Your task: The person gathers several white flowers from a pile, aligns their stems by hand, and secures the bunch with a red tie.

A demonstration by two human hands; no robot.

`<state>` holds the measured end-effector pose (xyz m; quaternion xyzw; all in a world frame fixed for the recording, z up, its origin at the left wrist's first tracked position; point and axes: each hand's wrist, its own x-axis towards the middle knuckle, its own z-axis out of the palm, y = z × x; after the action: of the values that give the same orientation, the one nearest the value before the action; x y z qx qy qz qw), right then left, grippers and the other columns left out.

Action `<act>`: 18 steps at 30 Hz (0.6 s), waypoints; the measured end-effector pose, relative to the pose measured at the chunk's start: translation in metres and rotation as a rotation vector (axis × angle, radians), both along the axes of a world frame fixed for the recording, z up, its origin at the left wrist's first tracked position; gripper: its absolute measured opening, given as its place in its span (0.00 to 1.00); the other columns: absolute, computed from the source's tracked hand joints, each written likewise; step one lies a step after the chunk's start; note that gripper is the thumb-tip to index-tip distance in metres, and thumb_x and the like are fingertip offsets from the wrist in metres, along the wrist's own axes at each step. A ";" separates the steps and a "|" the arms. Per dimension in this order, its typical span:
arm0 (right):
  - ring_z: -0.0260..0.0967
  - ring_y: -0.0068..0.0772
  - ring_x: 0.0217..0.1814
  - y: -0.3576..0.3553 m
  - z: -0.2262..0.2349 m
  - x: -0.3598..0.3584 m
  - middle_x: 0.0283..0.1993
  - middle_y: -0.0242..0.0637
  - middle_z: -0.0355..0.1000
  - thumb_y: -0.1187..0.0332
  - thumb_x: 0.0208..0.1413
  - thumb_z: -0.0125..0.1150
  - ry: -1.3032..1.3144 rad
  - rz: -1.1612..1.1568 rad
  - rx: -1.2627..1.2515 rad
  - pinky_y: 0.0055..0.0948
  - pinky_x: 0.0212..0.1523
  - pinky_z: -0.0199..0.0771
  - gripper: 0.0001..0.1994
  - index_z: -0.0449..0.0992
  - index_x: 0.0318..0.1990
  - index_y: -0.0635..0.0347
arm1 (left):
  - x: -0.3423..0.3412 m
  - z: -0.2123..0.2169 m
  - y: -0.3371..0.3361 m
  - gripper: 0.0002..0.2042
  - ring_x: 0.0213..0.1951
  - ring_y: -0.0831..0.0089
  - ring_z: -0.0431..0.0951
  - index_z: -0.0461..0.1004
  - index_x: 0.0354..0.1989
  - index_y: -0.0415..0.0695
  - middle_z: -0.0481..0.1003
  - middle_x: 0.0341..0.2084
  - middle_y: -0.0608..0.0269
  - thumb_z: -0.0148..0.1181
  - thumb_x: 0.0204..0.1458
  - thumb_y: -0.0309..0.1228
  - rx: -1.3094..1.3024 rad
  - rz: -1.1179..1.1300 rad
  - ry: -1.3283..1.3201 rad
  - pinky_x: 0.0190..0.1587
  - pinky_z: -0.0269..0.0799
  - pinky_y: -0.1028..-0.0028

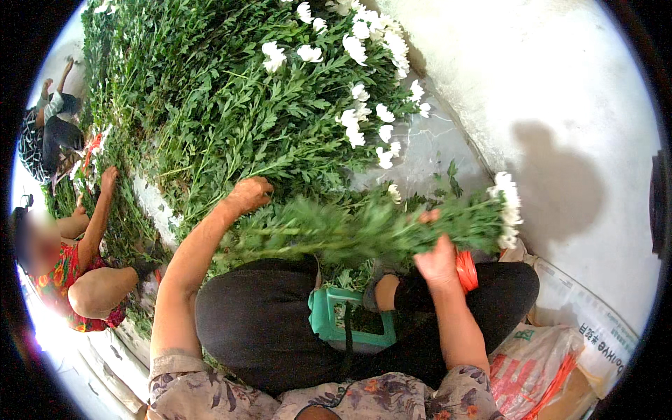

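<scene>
My right hand (437, 262) grips a bunch of green flower stems (364, 227) that lies across my knees, white blooms (505, 206) at its right end. An orange band (466, 270) shows beside that hand. My left hand (248, 194) reaches forward into the big pile of cut white flowers (238, 91), fingers closed around stems at the pile's near edge. I sit on a low green stool (336, 318) in black trousers.
Another person (77, 273) in a red patterned top sits at the left, reaching into the same pile. A second person (49, 133) is farther back left. A pale wall (560, 105) stands to the right. Printed sacks (539, 364) lie at the lower right.
</scene>
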<state>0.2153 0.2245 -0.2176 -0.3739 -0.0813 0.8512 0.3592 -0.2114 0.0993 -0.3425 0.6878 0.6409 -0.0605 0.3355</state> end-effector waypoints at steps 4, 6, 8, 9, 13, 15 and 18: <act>0.64 0.42 0.60 -0.053 -0.006 -0.022 0.49 0.33 0.71 0.57 0.51 0.67 0.000 0.336 0.056 0.47 0.61 0.63 0.17 0.74 0.45 0.53 | 0.042 0.006 0.006 0.20 0.48 0.54 0.73 0.73 0.51 0.45 0.75 0.45 0.53 0.62 0.51 0.40 -0.105 0.047 -0.183 0.51 0.70 0.59; 0.64 0.44 0.60 -0.056 0.012 -0.034 0.46 0.30 0.72 0.57 0.51 0.67 0.098 0.337 0.046 0.51 0.60 0.65 0.16 0.75 0.45 0.51 | 0.059 -0.004 0.000 0.22 0.49 0.53 0.73 0.71 0.53 0.45 0.74 0.45 0.52 0.62 0.51 0.41 -0.107 0.016 -0.224 0.51 0.69 0.59; 0.62 0.44 0.63 -0.057 0.007 -0.028 0.48 0.29 0.72 0.57 0.50 0.68 0.088 0.342 -0.019 0.52 0.61 0.63 0.17 0.75 0.46 0.49 | 0.082 -0.020 0.002 0.23 0.49 0.53 0.73 0.70 0.54 0.45 0.74 0.44 0.51 0.61 0.52 0.42 -0.056 0.017 -0.224 0.51 0.69 0.60; 0.61 0.45 0.65 -0.057 0.002 -0.026 0.48 0.29 0.72 0.56 0.50 0.68 0.083 0.346 -0.049 0.52 0.62 0.62 0.18 0.76 0.47 0.48 | 0.094 -0.024 0.004 0.22 0.49 0.53 0.73 0.69 0.53 0.45 0.74 0.44 0.51 0.61 0.52 0.41 -0.127 0.018 -0.153 0.51 0.69 0.59; 0.60 0.44 0.65 -0.057 -0.025 -0.027 0.50 0.28 0.72 0.57 0.49 0.68 0.081 0.226 -0.140 0.53 0.65 0.57 0.18 0.76 0.47 0.48 | 0.119 -0.055 0.005 0.15 0.47 0.55 0.75 0.71 0.48 0.48 0.75 0.40 0.53 0.53 0.50 0.26 -0.279 -0.094 0.062 0.46 0.72 0.59; 0.60 0.44 0.65 -0.056 -0.033 -0.021 0.51 0.28 0.73 0.58 0.49 0.68 0.056 0.205 -0.187 0.53 0.66 0.56 0.17 0.76 0.47 0.47 | 0.120 -0.062 -0.009 0.16 0.43 0.54 0.76 0.71 0.49 0.48 0.75 0.38 0.54 0.53 0.50 0.26 -0.009 0.086 -0.123 0.43 0.73 0.60; 0.61 0.43 0.65 -0.056 -0.035 -0.020 0.51 0.28 0.73 0.58 0.50 0.67 0.053 0.214 -0.179 0.54 0.66 0.55 0.17 0.76 0.47 0.47 | 0.109 -0.050 -0.023 0.17 0.40 0.51 0.76 0.70 0.52 0.48 0.74 0.38 0.54 0.55 0.51 0.28 0.193 0.143 -0.325 0.39 0.73 0.60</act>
<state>0.1955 0.1686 -0.2523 -0.3709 -0.0351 0.8982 0.2334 -0.1026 0.0767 -0.3923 0.6702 0.6284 0.1367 0.3706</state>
